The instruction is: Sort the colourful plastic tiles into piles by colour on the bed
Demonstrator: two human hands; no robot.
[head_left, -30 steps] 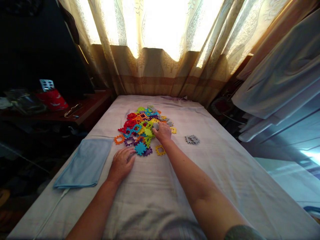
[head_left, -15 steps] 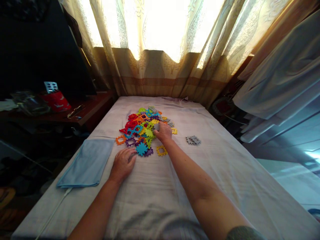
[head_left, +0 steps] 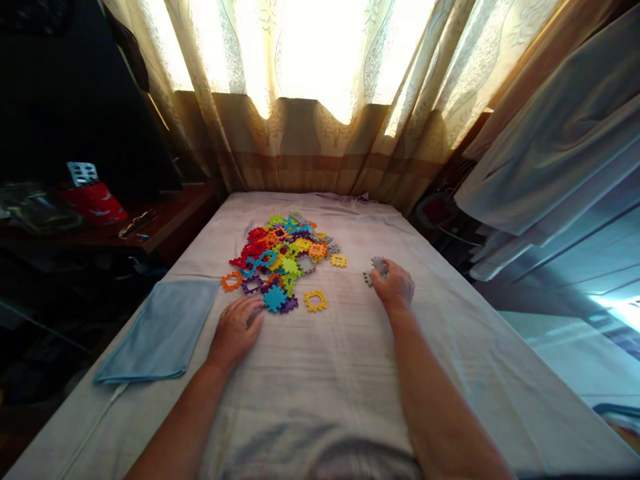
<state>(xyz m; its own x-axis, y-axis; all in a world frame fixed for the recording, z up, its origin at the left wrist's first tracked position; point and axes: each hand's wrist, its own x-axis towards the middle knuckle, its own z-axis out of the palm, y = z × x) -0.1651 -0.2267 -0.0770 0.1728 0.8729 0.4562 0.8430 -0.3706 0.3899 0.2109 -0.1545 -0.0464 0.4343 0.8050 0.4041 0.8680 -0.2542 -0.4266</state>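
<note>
My right hand (head_left: 395, 285) is closed on a grey interlocking tile (head_left: 379, 265), just above other grey tiles (head_left: 369, 279) lying at the right of the cloth; the fingers partly cover them. My left hand (head_left: 237, 331) rests on the cloth with its fingers loosely apart and nothing in it. Its fingertips lie beside a blue square tile (head_left: 275, 299) at the near edge of a heap of colourful notched tiles (head_left: 289, 267). A yellow frame-shaped tile (head_left: 315, 301) lies apart, to the right of the blue one.
A pale cloth (head_left: 320, 393) covers the table. At the left lies a folded light-blue cloth (head_left: 155, 333) with a white cable (head_left: 95, 427). A dark side table holds a red container (head_left: 103, 203) and a glass jar (head_left: 37, 208). Curtains (head_left: 310, 140) hang behind; fabric hangs at the right.
My right hand has moved from the heap to the right with a grey tile, over to the grey tiles there. My left hand stays beside the heap. The view has shifted slightly.
</note>
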